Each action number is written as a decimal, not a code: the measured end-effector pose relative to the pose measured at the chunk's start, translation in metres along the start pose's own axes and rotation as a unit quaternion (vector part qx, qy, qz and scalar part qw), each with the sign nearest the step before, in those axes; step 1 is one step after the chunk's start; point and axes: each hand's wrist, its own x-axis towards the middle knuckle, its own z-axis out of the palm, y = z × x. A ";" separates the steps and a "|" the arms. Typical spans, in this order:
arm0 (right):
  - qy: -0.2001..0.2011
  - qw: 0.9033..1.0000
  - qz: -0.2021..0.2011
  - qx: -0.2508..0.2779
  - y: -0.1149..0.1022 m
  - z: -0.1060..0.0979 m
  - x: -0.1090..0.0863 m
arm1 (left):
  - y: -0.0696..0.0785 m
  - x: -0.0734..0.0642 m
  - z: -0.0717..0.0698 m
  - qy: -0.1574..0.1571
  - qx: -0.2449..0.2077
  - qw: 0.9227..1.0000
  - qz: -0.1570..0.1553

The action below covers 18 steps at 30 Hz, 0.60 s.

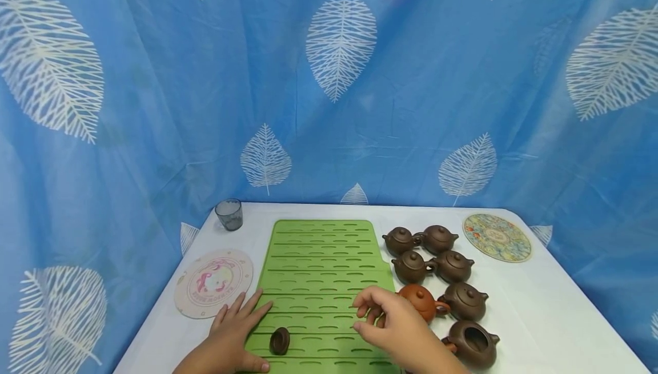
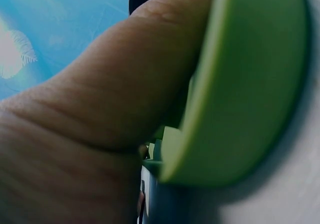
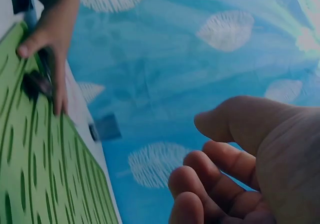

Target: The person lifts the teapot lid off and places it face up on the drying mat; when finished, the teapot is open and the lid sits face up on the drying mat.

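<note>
My left hand rests with spread fingers on the left edge of a green slotted mat; its thumb lies along the mat's rim in the left wrist view. Just right of that hand, a small dark brown teapot lid lies on the mat. Over the mat's right side hovers my right hand, fingers loosely curled, nothing between them. Behind it sits a reddish-brown teapot, partly hidden. A dark brown teapot without a lid stands to the right, its opening showing.
Several lidded dark brown teapots stand in two columns right of the mat. A patterned round mat lies at the back right. On the left are a pink-and-white round mat and a grey glass. A blue curtain hangs behind.
</note>
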 end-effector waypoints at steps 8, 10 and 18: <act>0.011 0.999 0.013 -0.035 0.021 -0.030 -0.024 | 0.003 -0.002 -0.002 0.003 0.004 1.000 0.012; 0.016 0.999 0.009 -0.051 0.027 -0.036 -0.030 | 0.003 -0.002 -0.002 0.001 0.005 1.000 0.009; 0.012 0.995 0.048 -0.080 0.041 -0.050 -0.050 | 0.007 -0.002 -0.005 -0.017 0.005 1.000 -0.003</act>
